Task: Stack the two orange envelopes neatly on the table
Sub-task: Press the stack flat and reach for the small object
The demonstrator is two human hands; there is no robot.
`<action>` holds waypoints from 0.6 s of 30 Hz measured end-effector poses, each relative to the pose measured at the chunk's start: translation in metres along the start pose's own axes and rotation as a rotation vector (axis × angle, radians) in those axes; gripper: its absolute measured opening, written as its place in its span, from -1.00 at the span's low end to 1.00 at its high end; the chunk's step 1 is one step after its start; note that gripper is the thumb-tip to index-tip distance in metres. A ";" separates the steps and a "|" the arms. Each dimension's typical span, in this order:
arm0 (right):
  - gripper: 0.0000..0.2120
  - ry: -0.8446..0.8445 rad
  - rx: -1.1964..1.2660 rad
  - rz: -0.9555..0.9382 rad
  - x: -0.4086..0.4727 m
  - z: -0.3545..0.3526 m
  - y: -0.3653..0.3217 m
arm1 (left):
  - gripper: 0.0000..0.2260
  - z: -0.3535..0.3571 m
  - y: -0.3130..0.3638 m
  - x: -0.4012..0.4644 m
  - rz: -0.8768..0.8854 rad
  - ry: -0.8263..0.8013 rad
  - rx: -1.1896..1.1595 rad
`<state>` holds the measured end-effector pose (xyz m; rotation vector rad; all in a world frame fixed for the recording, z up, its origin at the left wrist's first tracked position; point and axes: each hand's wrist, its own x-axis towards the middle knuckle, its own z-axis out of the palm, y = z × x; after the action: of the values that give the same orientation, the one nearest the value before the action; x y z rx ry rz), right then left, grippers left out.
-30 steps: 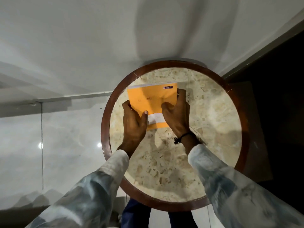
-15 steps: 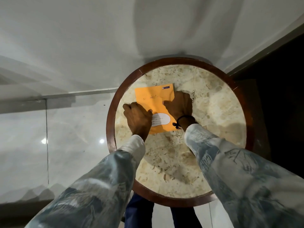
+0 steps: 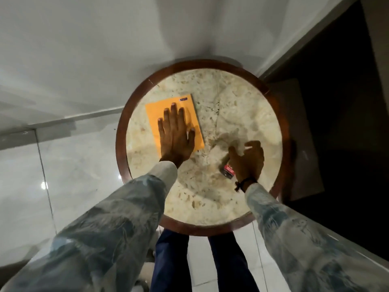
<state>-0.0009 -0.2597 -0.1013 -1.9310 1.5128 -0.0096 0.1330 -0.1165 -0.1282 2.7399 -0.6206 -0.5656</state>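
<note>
An orange envelope (image 3: 153,114) lies flat on the left half of the round marble table (image 3: 242,114). A thin pale edge runs along its right side; I cannot make out a second envelope apart from it. My left hand (image 3: 174,133) rests palm-down on top of the envelope with its fingers spread. My right hand (image 3: 248,161) is off the envelope, low over the right part of the table, blurred, fingers loosely curled. A small red and black object (image 3: 228,171) sits partly under its palm; whether the hand grips it is unclear.
The table has a dark wooden rim (image 3: 121,144). A pale wall rises behind it and glossy floor tiles (image 3: 73,175) lie to the left. A dark doorway or panel (image 3: 336,102) stands to the right. My legs (image 3: 170,260) are at the near rim.
The envelope went from held up in both hands to lying flat. My left hand now lies open on it. My right hand let go and moved right toward the small red object.
</note>
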 end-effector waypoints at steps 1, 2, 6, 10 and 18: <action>-0.52 -0.013 -0.017 0.057 -0.007 -0.002 0.012 | -0.38 0.007 0.001 -0.001 0.038 -0.035 -0.010; -0.47 -0.036 -0.047 0.087 -0.011 -0.001 0.023 | -0.37 0.016 0.001 -0.001 0.055 -0.055 -0.004; -0.51 -0.104 -0.067 0.098 -0.017 0.012 0.041 | -0.32 0.040 -0.005 0.001 0.057 -0.060 0.081; -0.60 -0.089 -0.062 -0.054 0.009 0.026 0.017 | -0.32 0.046 -0.007 0.003 0.061 -0.038 0.115; -0.67 -0.099 -0.086 -0.375 0.074 0.050 -0.056 | -0.31 0.050 -0.010 0.004 0.067 -0.032 0.119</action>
<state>0.0914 -0.2935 -0.1406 -2.2237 1.0859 -0.0138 0.1182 -0.1180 -0.1772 2.8123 -0.7740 -0.5754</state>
